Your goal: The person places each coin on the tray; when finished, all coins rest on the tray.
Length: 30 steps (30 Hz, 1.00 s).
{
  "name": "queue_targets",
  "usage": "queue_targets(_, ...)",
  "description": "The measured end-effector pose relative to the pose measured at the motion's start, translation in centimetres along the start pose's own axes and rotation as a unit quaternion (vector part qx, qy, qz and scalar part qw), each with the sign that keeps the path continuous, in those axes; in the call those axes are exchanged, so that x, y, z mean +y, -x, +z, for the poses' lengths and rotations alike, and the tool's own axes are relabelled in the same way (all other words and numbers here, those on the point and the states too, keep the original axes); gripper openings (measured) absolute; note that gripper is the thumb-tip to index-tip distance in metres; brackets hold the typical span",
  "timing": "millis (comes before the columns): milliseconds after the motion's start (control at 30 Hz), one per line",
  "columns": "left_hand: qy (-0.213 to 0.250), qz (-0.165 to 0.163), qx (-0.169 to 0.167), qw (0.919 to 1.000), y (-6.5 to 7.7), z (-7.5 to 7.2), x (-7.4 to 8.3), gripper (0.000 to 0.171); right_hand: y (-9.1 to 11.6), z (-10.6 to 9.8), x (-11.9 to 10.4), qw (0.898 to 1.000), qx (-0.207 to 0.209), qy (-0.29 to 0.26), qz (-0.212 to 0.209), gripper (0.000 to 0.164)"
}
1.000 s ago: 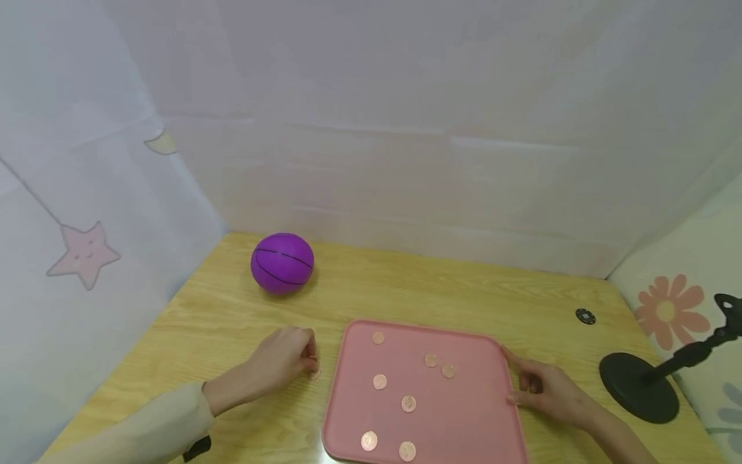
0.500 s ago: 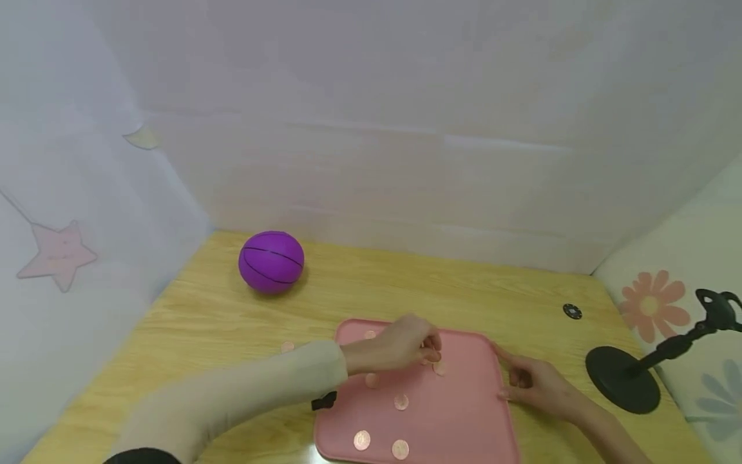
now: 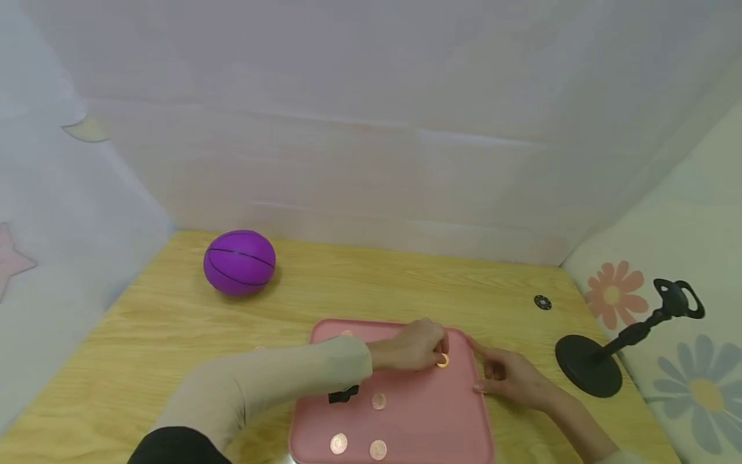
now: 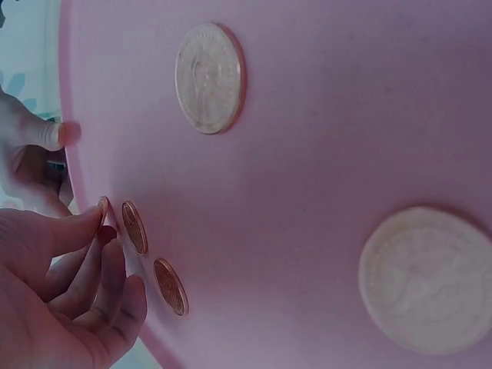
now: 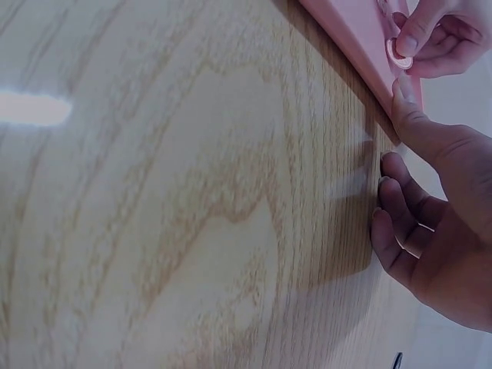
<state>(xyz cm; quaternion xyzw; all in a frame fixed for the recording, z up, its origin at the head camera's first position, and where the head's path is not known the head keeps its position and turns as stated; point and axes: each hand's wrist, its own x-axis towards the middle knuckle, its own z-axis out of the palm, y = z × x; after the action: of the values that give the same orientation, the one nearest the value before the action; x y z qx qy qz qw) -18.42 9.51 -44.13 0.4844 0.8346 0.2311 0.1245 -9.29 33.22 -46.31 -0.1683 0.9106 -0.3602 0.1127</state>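
Observation:
My left hand (image 3: 414, 345) is over the right part of a pink tray (image 3: 429, 425) and pinches a gold-coloured coin (image 3: 443, 361) between thumb and fingers. In the left wrist view that coin (image 4: 104, 209) stands on edge at the fingertips, beside two flat coins (image 4: 171, 286). Several more coins lie spread on the tray, among them one coin (image 3: 379, 401) near its middle. At the tray's right side is my right hand (image 3: 513, 377), its thumb touching the rim and its index finger reaching toward the far corner. Its other fingers (image 5: 400, 207) bend loosely beside the tray.
A purple ball (image 3: 239, 263) sits at the back left of the wooden table (image 3: 359, 277). To the right stand a black round-based stand (image 3: 588, 366) and a black-and-white disc (image 3: 542, 302). One coin (image 3: 259, 348) lies left of the tray, partly behind the left sleeve.
My left hand has moved right from the table, pinching the coin, to the tray's right part. The right hand stays at the rim. The head view has shifted to the right.

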Motion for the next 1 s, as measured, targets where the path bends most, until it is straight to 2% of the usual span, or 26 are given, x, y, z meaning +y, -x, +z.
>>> queue_targets(167,0.027,-0.011,0.003,0.9996,0.0,0.2,-0.4,0.017,-0.2,0.0,-0.2,1.000,0.001,-0.003,-0.015,0.077)
queue_targets(433,0.052,-0.005,0.007,0.9986,0.2,0.4,-1.0,0.024,-0.3,0.0,-0.3,1.000,0.000,-0.001,-0.025,0.078)
queue_targets(567,0.052,-0.003,0.009,0.9986,0.3,0.4,-1.0,0.021,-0.2,0.2,-0.2,1.000,0.007,0.007,-0.021,0.077)
queue_targets(667,0.028,-0.006,0.022,0.9993,1.0,-0.3,-1.4,0.015,-0.3,0.3,0.0,1.000,0.010,0.013,-0.015,0.077)
queue_targets(767,-0.022,-0.016,0.050,0.9984,2.9,-1.9,-2.0,0.014,-0.3,0.3,0.2,1.000,0.013,0.010,-0.007,0.078)
queue_targets(833,-0.073,-0.024,0.074,0.9943,5.0,-3.3,-2.9,0.015,-0.3,0.3,0.3,1.000,0.015,0.007,-0.004,0.079)
queue_targets(900,-0.122,-0.027,0.111,0.9860,7.7,-4.5,-4.3,0.013,-0.2,0.2,0.3,1.000,0.016,0.004,-0.005,0.079)
queue_targets(1000,-0.181,-0.024,0.168,0.9688,12.8,-5.4,-7.2,0.010,-0.1,0.3,0.3,1.000,0.016,0.000,-0.012,0.079)
